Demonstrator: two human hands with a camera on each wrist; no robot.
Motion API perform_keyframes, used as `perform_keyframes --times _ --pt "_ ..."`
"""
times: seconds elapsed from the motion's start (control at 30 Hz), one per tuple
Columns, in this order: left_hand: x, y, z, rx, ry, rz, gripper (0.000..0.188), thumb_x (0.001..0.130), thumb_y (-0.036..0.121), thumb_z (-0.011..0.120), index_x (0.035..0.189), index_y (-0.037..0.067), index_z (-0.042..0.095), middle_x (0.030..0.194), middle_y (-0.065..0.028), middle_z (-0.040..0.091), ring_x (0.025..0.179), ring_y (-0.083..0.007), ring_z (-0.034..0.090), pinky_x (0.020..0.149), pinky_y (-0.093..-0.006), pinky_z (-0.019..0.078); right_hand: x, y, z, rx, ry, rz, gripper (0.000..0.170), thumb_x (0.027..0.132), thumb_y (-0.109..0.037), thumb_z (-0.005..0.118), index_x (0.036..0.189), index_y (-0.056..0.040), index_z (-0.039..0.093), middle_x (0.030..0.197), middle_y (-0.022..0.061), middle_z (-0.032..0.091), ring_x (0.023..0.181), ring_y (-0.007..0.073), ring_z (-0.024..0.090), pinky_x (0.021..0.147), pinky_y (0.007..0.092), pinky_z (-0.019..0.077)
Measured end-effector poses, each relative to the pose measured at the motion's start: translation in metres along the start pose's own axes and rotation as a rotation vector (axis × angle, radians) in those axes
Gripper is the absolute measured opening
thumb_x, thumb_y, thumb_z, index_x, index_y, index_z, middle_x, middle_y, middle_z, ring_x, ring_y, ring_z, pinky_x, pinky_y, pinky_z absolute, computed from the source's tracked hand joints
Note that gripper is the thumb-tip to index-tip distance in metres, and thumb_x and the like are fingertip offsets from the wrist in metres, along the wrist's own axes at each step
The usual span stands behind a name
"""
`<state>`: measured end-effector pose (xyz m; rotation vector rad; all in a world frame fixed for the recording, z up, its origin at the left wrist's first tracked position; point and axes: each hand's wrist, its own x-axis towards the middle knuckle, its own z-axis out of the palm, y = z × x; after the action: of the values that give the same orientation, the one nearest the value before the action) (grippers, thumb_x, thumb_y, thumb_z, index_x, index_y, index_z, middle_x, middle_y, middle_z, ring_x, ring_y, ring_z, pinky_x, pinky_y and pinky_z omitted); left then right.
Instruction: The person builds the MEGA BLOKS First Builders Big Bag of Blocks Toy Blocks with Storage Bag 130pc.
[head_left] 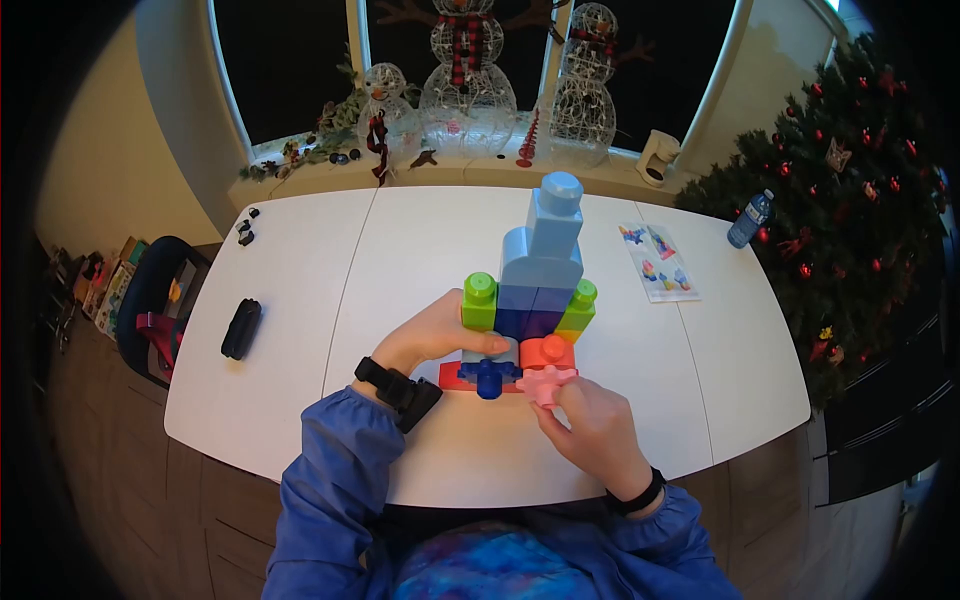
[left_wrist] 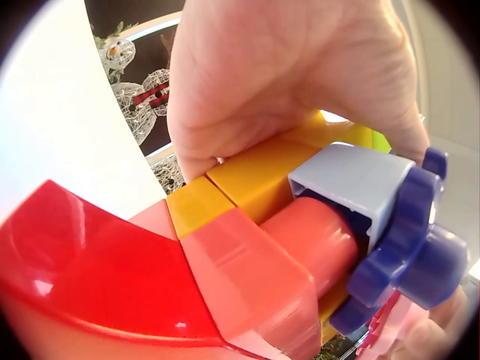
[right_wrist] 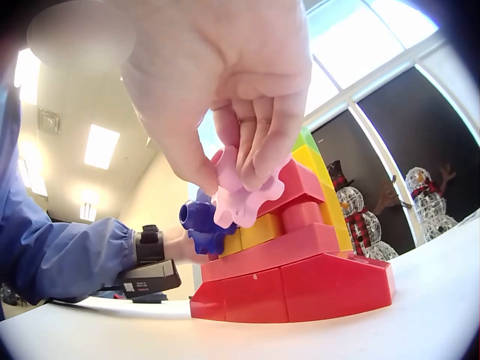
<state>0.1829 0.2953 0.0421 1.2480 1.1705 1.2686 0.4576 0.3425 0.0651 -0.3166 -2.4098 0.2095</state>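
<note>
A tall tower of toy building blocks (head_left: 540, 265) stands on the table, light blue at the top, with green, yellow and dark blue lower down. Its red base (right_wrist: 300, 289) rests on the tabletop. My left hand (head_left: 435, 335) grips the tower's left side, thumb across a grey-blue block (left_wrist: 352, 176). On that block's front sits a dark blue gear (head_left: 488, 378). My right hand (head_left: 600, 430) pinches a pink gear (right_wrist: 251, 196) between thumb and fingers, right at the front of a coral block (head_left: 548, 351). The left fingers are partly hidden behind the tower.
A printed sheet (head_left: 660, 262) with block pictures lies at the table's back right, near a water bottle (head_left: 750, 218). On the left are a black case (head_left: 241, 329) and small black items (head_left: 246, 234). A decorated tree (head_left: 830, 200) stands beyond the right edge.
</note>
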Motion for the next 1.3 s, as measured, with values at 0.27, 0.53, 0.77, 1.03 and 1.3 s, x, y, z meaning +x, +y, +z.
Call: perform_keyframes --times 0.27,0.53,0.77,1.03,1.3 --pt "0.0 -0.001 0.001 -0.05 -0.003 -0.007 0.051 0.081 0.016 0.09 0.125 0.0 0.07 0.11 -0.0046 0.074 0.097 -0.013 0.065 0.09 -0.0297 0.0521 0.007 0.008 0.006 -0.011 0.021 -0.038 0.027 0.085 -0.01 0.078 0.084 -0.0074 0.051 0.076 0.0091 0.061 0.066 0.0275 0.065 0.055 0.039 0.0525" --pt "0.008 0.001 -0.005 0.083 0.029 0.034 0.044 0.084 0.018 0.086 0.123 0.001 0.072 0.107 -0.0033 0.074 0.095 -0.0121 0.065 0.089 -0.0304 0.0525 0.009 0.017 0.003 0.039 -0.014 0.033 0.031 0.084 -0.014 0.082 0.096 -0.007 0.055 0.087 0.0114 0.066 0.076 0.0334 0.068 0.062 0.0417 0.0541" --pt "0.029 -0.001 -0.019 0.072 0.072 0.015 0.039 0.084 0.02 0.086 0.117 0.002 0.074 0.102 -0.0022 0.074 0.091 -0.0122 0.065 0.087 -0.0297 0.0514 0.01 0.033 0.007 0.059 -0.044 0.084 0.042 0.086 -0.019 0.08 0.12 -0.0057 0.058 0.104 0.0129 0.068 0.092 0.0338 0.069 0.075 0.0434 0.0553" --pt "0.047 -0.004 -0.034 0.064 0.046 0.013 0.039 0.084 0.024 0.083 0.116 0.004 0.074 0.103 -0.0024 0.073 0.095 -0.0131 0.063 0.088 -0.0306 0.0486 0.018 0.039 0.005 0.066 -0.101 0.104 0.053 0.088 -0.021 0.079 0.132 -0.004 0.055 0.11 0.0152 0.068 0.099 0.035 0.068 0.08 0.0435 0.0551" --pt "0.045 0.004 -0.037 0.092 -0.001 -0.089 0.064 0.084 0.025 0.083 0.139 0.004 0.057 0.126 -0.005 0.065 0.115 -0.0164 0.058 0.101 -0.034 0.0445 0.02 0.044 0.006 0.109 -0.096 0.103 0.053 0.088 -0.022 0.079 0.131 -0.0033 0.055 0.112 0.016 0.069 0.1 0.036 0.068 0.08 0.0441 0.0559"
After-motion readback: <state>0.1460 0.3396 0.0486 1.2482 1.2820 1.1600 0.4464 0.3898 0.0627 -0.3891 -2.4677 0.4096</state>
